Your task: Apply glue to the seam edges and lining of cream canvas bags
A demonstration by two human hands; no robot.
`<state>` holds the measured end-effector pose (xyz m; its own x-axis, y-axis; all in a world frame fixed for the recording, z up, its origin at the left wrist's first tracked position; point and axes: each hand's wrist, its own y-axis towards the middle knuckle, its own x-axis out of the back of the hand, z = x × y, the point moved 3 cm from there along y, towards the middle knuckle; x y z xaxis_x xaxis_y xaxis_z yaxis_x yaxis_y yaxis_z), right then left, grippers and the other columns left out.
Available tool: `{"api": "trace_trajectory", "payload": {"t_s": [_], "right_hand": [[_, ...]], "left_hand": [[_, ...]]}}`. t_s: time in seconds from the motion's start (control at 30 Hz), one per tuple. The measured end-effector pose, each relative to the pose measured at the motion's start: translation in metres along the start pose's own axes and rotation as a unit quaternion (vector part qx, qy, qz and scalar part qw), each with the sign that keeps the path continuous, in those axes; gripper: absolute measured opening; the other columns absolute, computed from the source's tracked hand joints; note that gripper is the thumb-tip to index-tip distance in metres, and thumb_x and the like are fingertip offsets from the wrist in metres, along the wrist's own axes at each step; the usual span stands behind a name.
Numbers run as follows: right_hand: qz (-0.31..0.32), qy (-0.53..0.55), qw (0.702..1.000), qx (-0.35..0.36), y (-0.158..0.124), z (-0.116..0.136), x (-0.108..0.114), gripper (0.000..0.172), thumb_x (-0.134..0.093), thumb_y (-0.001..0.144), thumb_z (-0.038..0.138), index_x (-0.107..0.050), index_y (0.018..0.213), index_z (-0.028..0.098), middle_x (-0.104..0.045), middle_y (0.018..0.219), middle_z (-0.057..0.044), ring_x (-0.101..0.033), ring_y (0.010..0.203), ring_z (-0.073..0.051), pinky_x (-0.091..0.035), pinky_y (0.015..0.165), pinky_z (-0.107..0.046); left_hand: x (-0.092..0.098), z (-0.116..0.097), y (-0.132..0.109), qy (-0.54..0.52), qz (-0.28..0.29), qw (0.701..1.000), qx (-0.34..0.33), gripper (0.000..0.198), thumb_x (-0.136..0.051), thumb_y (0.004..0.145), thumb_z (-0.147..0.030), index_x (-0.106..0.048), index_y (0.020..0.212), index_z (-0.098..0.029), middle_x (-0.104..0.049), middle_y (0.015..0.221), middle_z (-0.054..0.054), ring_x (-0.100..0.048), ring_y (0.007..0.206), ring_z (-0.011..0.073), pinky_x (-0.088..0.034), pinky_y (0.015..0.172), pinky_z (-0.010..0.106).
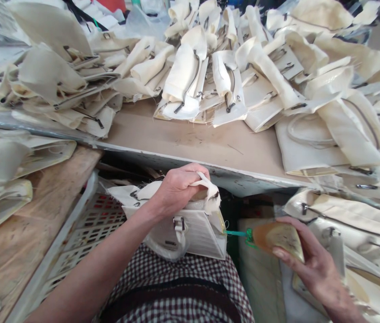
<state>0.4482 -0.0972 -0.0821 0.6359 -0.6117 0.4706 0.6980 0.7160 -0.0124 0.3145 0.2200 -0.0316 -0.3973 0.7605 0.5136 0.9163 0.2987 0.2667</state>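
Note:
A cream handbag (186, 233) rests on my lap, its ribbed side panel facing right and a rounded handle hanging at its front. My left hand (185, 186) is closed around the soft upper edge of this bag, near a zipper end. In my right hand (314, 260) lies a yellowish-brown squeeze bottle (275, 237), tilted sideways, with green binding at its neck. The bottle's thin green nozzle (235, 233) points left, its tip at the bag's right side edge. Whether any liquid comes out cannot be made out.
Many unfinished cream bags (190, 76) with dark zippers lie heaped along the table (190, 139) ahead. More bags (354, 211) are stacked at my right. A white plastic crate (75, 237) stands left of my lap, beside a wooden board (35, 229).

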Motion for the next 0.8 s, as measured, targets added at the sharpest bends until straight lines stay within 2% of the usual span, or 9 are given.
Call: {"api": "trace_trajectory", "payload": {"t_s": [0.07,0.2,0.3,0.57,0.7,0.8], "right_hand": [[0.015,0.021,0.999,0.019,0.001,0.001,-0.001,0.040,-0.081,0.087,0.035,-0.065,0.124,0.032,-0.068,0.113,-0.002,-0.068,0.095,-0.021,-0.056,0.081,-0.020],[0.005,0.047,0.998,0.035,0.002,0.003,0.001,0.040,-0.081,0.087,0.032,-0.066,0.123,0.033,-0.067,0.118,-0.002,-0.066,0.102,-0.021,-0.053,0.088,-0.019],[0.008,0.042,0.999,0.032,0.001,0.002,0.003,0.039,-0.082,0.085,0.033,-0.066,0.121,0.032,-0.068,0.114,-0.002,-0.067,0.098,-0.022,-0.055,0.084,-0.021],[-0.013,-0.002,0.994,-0.109,0.002,-0.004,0.001,0.046,-0.082,0.081,0.052,-0.068,0.114,0.023,-0.074,0.095,-0.004,-0.070,0.077,-0.026,-0.058,0.059,-0.024],[0.006,0.027,0.981,-0.191,0.000,0.002,-0.003,0.052,-0.080,0.078,0.060,-0.069,0.111,0.021,-0.071,0.081,-0.003,-0.063,0.059,-0.023,-0.053,0.044,-0.026],[0.014,0.071,0.970,-0.232,-0.005,0.007,-0.008,0.051,-0.079,0.080,0.061,-0.069,0.110,0.021,-0.068,0.080,-0.002,-0.056,0.056,-0.020,-0.049,0.044,-0.026]], "left_hand": [[-0.001,0.000,0.000,-0.002,0.004,1.000,0.002,0.019,-0.056,0.085,-0.007,-0.068,0.073,-0.016,-0.071,0.092,0.004,-0.066,0.084,0.0150,-0.049,0.079,0.024],[-0.002,0.000,0.000,-0.002,0.002,1.000,0.008,0.019,-0.056,0.083,-0.006,-0.068,0.073,-0.016,-0.072,0.092,0.003,-0.067,0.084,0.0149,-0.049,0.078,0.024],[-0.003,-0.001,0.000,0.004,0.001,1.000,0.005,0.019,-0.055,0.083,-0.007,-0.068,0.073,-0.016,-0.072,0.093,0.003,-0.067,0.084,0.0147,-0.049,0.078,0.024],[-0.006,-0.008,-0.007,0.022,0.001,1.000,-0.020,0.021,-0.054,0.084,-0.002,-0.069,0.078,-0.016,-0.072,0.094,0.003,-0.068,0.087,0.0139,-0.050,0.081,0.022],[-0.007,-0.016,-0.015,0.016,-0.002,0.999,-0.035,0.019,-0.059,0.084,-0.001,-0.069,0.079,-0.016,-0.072,0.094,0.004,-0.068,0.088,0.0138,-0.051,0.082,0.022],[-0.007,-0.021,-0.019,0.011,-0.008,0.999,-0.052,0.017,-0.061,0.086,-0.002,-0.069,0.078,-0.015,-0.072,0.093,0.005,-0.068,0.088,0.0140,-0.052,0.083,0.022]]}}
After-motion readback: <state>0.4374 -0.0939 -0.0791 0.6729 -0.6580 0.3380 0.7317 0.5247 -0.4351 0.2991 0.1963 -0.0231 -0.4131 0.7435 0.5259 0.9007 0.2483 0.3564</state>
